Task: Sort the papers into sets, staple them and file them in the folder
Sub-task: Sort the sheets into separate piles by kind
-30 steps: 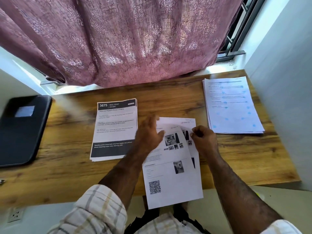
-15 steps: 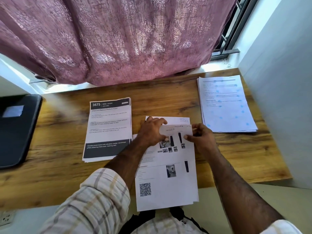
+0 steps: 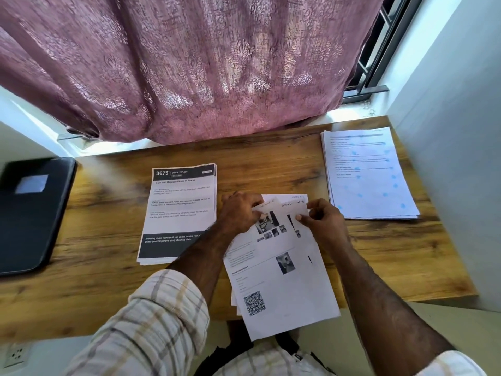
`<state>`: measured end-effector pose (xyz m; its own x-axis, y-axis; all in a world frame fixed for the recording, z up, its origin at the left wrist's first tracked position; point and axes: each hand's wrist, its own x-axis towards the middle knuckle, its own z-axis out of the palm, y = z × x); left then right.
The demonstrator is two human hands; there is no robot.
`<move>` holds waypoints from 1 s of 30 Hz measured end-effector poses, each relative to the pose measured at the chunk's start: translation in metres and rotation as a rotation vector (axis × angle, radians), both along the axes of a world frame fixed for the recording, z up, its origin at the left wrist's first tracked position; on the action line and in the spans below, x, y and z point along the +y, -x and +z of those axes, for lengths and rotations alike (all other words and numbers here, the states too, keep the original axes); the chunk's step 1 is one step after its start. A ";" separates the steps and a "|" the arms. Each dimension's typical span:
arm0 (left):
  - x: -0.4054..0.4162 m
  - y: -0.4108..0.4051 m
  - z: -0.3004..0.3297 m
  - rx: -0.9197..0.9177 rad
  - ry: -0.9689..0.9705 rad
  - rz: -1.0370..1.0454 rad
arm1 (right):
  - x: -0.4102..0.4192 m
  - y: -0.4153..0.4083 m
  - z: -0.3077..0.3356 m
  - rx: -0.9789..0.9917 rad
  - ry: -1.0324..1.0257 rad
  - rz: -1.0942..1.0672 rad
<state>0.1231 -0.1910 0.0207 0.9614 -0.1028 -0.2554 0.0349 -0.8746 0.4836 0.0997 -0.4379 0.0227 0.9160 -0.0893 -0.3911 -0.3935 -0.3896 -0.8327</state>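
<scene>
While fanned on the desk (image 3: 271,164) — printed sheets (image 3: 284,289), top corners pinched by left hand (image 3: 238,213) and right hand (image 3: 322,222).

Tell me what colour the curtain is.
Dusty pink curtain with a woven floral pattern, seen in the head view.

On the desk (image 3: 271,164), the stack headed 3675 (image 3: 179,210) lies near centre. The folder (image 3: 32,213) lies at its nine o'clock, well apart, at the desk's left end. The fanned sheets (image 3: 279,280) lie at the stack's four o'clock, overhanging the near edge. The dotted stack (image 3: 371,183) lies at two o'clock of them.
</scene>
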 end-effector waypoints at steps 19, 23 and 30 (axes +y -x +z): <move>0.026 0.000 0.014 -0.054 0.125 0.182 | -0.001 0.000 0.009 0.086 0.135 0.154; 0.027 -0.001 0.020 -0.145 0.038 0.219 | 0.001 -0.004 0.030 -0.088 0.354 0.087; 0.019 0.002 0.016 -0.217 -0.090 0.264 | 0.009 -0.031 0.103 -0.656 0.670 0.041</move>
<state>0.1209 -0.1721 0.0371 0.9847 0.1700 -0.0394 0.1704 -0.8887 0.4257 0.1302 -0.4286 0.1257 0.9425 -0.0721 0.3264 0.0996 -0.8716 -0.4800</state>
